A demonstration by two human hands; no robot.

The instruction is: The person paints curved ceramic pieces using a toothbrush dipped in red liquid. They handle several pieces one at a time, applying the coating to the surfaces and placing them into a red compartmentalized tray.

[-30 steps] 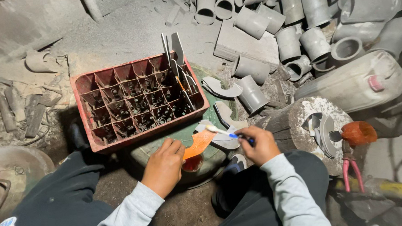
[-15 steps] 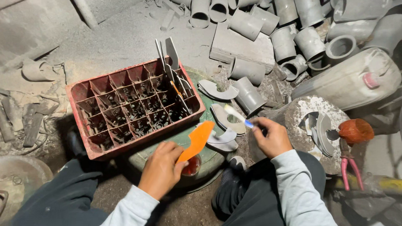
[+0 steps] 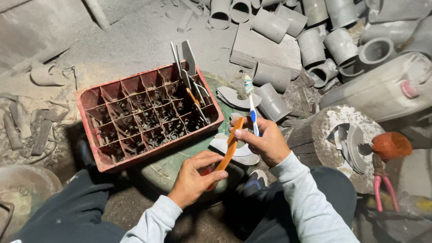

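My left hand (image 3: pixel 194 177) pinches the lower end of a flat orange strip (image 3: pixel 229 147), thumb and fingers pressed together on it, so the strip rises toward one o'clock. My right hand (image 3: pixel 264 141) meets the strip's upper end and, in the same closed grip, holds a blue and white toothbrush (image 3: pixel 251 106) upright, bristles at twelve o'clock. Both hands sit just above my knees, over a round green lid (image 3: pixel 165 169) on the dusty floor. At ten o'clock from the hands lies a red divided crate (image 3: pixel 144 117) with small dark metal parts in its cells and a few flat tools standing in its far corner. Grey pipe pieces (image 3: pixel 313 41) are heaped at one o'clock. At three o'clock a wooden stump (image 3: pixel 331 124) carries curved grey offcuts, with red-handled pliers (image 3: pixel 383 187) just beside it.
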